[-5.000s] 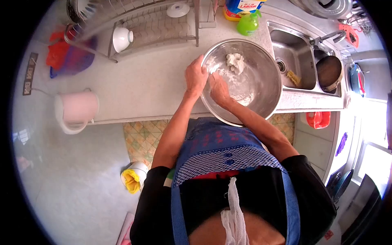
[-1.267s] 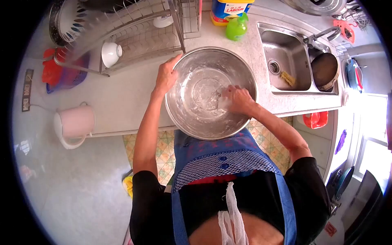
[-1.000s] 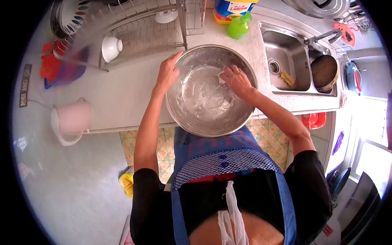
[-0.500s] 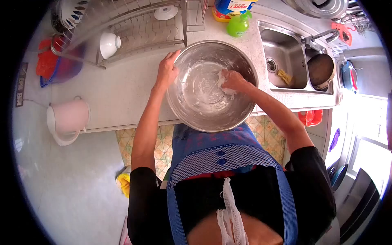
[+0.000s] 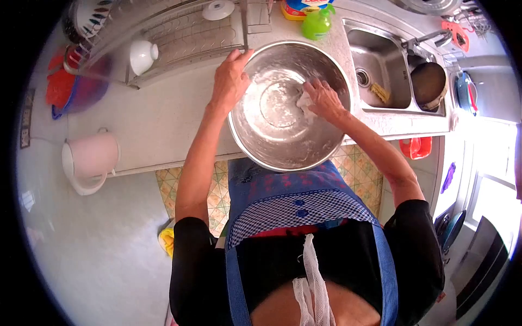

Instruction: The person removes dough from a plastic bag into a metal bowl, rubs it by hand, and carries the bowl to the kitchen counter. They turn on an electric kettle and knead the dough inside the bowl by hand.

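Note:
A large stainless steel bowl [image 5: 261, 142] sits near the counter's front edge, close against my apron. Its inside is streaked with a thin white residue. My left hand [image 5: 231, 81] grips the bowl's upper left rim, with the fingers over the edge. Inside the bowl, my right hand [image 5: 323, 100] is closed round a white lump [image 5: 305, 103] that looks like dough and presses it near the right inner wall. Part of the lump is hidden under my fingers.
A metal dish rack [image 5: 185, 41] with white bowls [image 5: 143, 56] stands behind left. A green pump bottle [image 5: 316, 24] is behind the steel bowl. To the right lies a double sink [image 5: 378, 60] with a yellow sponge [image 5: 379, 92] and a pan [image 5: 428, 85]. A pink kettle [image 5: 92, 157] stands left.
The bowl has shifted slightly right and away from me, with my left hand still on its rim. My right hand has moved up and right inside it. The smears in the middle look thinner.

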A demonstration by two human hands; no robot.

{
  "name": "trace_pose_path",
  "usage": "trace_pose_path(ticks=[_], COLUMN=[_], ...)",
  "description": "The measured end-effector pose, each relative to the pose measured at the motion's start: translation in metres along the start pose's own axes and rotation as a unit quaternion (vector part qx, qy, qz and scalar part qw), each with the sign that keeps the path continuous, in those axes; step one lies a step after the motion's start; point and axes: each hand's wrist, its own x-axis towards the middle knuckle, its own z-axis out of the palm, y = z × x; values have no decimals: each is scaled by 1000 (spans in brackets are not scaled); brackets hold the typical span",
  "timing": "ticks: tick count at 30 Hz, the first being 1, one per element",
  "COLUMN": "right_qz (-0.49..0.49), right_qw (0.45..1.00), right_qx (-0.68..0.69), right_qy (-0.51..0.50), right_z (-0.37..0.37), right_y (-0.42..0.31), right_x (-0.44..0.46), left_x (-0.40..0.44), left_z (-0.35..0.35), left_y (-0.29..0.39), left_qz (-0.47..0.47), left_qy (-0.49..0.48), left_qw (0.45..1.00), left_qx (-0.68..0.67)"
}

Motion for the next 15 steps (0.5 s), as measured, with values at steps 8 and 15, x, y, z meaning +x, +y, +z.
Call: trace_pose_path(ticks=[8,15], right_qz=[91,119], right_qw=[994,986], right_qx=[55,115], right_qy=[-1,26], right_z=[19,24], right_y=[-28,-31], right_x=[-30,-34], left_x=[0,10], left_z=[-3,-2], left_y=[21,13], left_qz=[67,61], left_qy=[50,38], left_qw=[997,997], left_qx=[4,4])
